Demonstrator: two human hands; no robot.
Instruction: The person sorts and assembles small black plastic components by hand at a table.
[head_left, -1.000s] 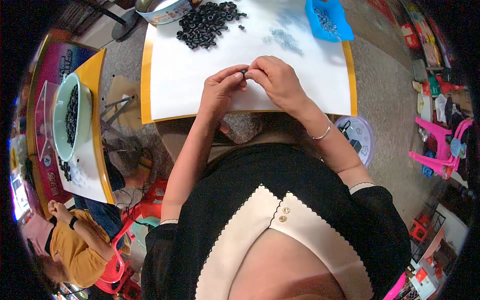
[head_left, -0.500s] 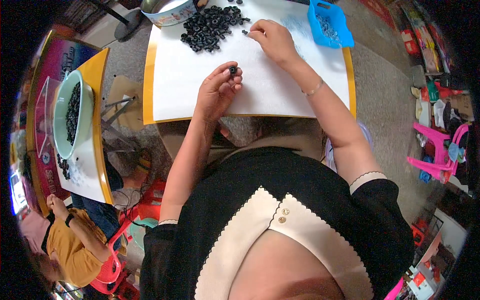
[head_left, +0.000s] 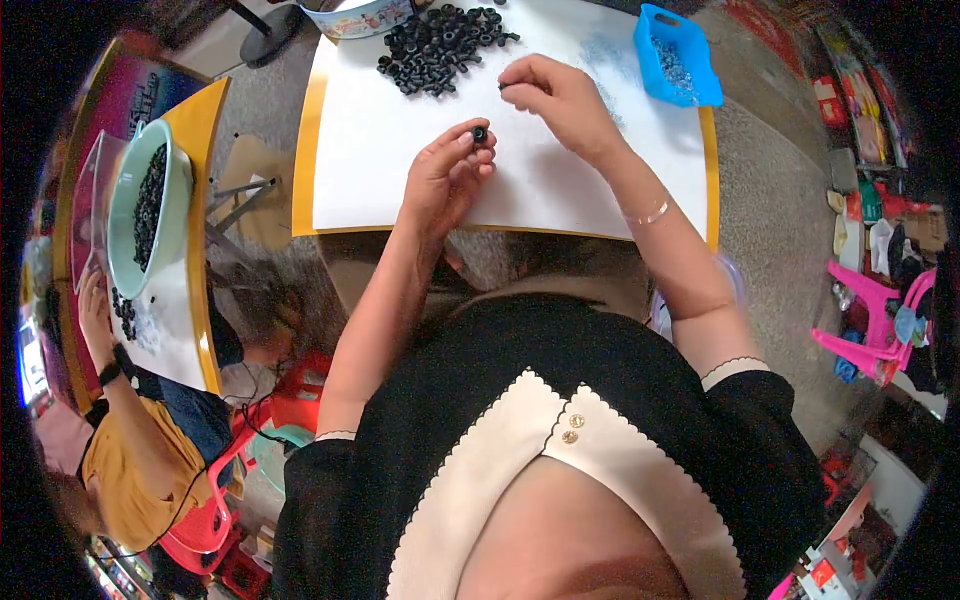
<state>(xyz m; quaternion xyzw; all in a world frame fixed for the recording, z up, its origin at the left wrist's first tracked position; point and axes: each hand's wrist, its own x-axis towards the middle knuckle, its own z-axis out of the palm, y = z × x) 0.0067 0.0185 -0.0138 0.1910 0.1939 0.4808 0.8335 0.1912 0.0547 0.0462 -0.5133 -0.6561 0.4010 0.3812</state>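
Note:
My left hand is closed, holding a small black ring-shaped part upright between thumb and fingertips. Its dark round opening faces up toward me. Just beyond it and to the right, my right hand pinches another tiny dark piece, mostly covered by the fingertips. The two pieces are apart. Both hands are over the white tabletop with yellow edges. At its far left lies a heap of black parts, a little beyond my fingers.
A blue basket with small clear bits stands at the far right, and a round tin at the far left. On a second table to the left sit a pale green basin of black parts and a seated co-worker's hand.
My right hand has come nearer to me and closer to the left hand, its piece still pinched. The left hand keeps its part. The co-worker's arm has reached forward to their table.

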